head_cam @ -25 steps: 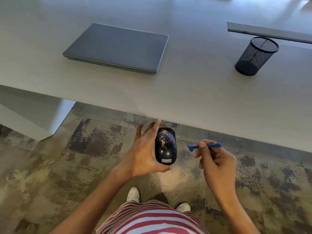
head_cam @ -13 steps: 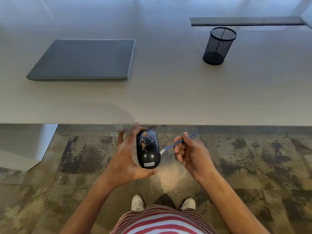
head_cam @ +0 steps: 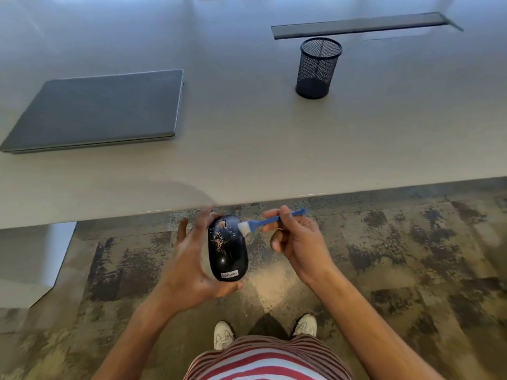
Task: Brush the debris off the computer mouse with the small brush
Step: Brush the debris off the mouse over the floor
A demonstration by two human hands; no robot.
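Where half a second ago its white bristles hung just beside the mouse, the small blue plastic brush [head_cam: 270, 221] now touches the upper right edge of the glossy black computer mouse [head_cam: 227, 250], still speckled with pale debris. The right hand [head_cam: 297, 239] pinches the brush handle in its fingers. The left hand [head_cam: 189, 267] still cups the mouse over the carpet, below the grey bench [head_cam: 247, 149] edge.

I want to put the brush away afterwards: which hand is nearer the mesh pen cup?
Right. The right hand, holding the brush, is off the desk's near edge, roughly below the mesh pen cup. The left hand, holding the mouse, sits further left and lower.
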